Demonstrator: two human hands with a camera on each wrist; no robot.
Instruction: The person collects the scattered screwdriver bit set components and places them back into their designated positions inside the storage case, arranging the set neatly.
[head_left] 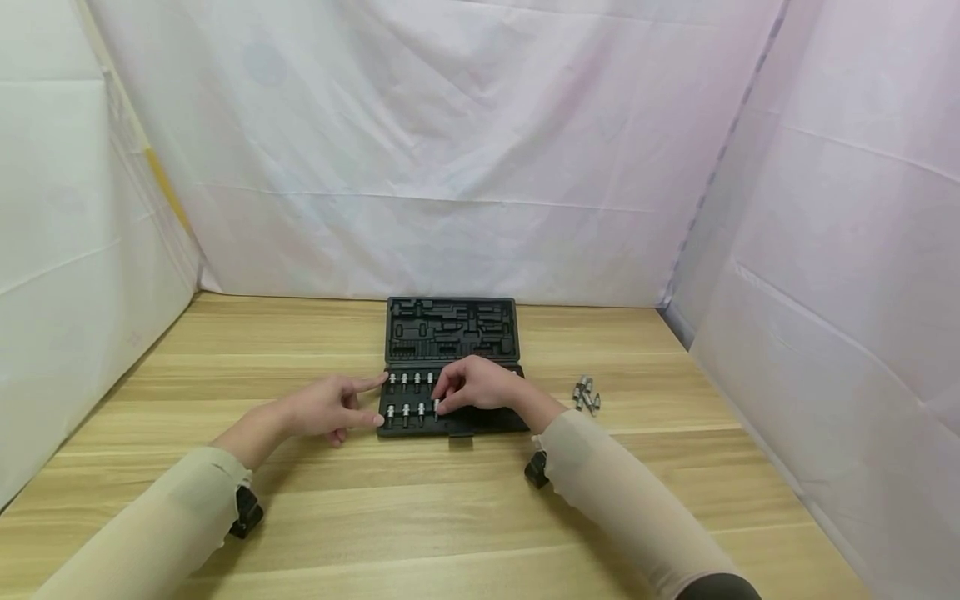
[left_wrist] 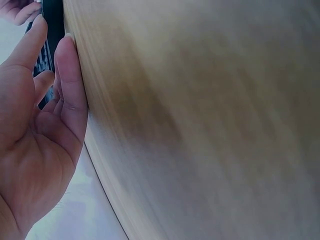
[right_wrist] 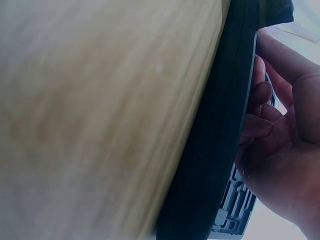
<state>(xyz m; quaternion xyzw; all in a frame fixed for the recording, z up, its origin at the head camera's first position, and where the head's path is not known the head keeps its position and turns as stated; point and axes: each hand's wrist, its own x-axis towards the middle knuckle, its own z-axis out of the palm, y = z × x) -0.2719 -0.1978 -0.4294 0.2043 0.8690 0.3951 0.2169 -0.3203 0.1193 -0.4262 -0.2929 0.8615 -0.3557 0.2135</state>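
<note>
An open black socket case [head_left: 452, 327] lies on the table with its lid folded back. Silvery bit sockets [head_left: 406, 410] stand in two rows in the left part of its tray. My right hand [head_left: 480, 383] is over the tray, its thumb and forefinger pinching one bit socket [head_left: 437, 406] at the end of the front row. In the right wrist view the case's side hides that socket from sight. My left hand [head_left: 324, 408] is at the case's left edge, with forefinger and thumb stretched out to its back and front corners and the other fingers loosely bent.
A small pile of loose bit sockets [head_left: 587, 393] lies on the wooden table [head_left: 420, 517] to the right of the case. White cloth [head_left: 420, 150] hangs behind the table and along both sides. A latch [head_left: 461, 435] juts from the case's front edge.
</note>
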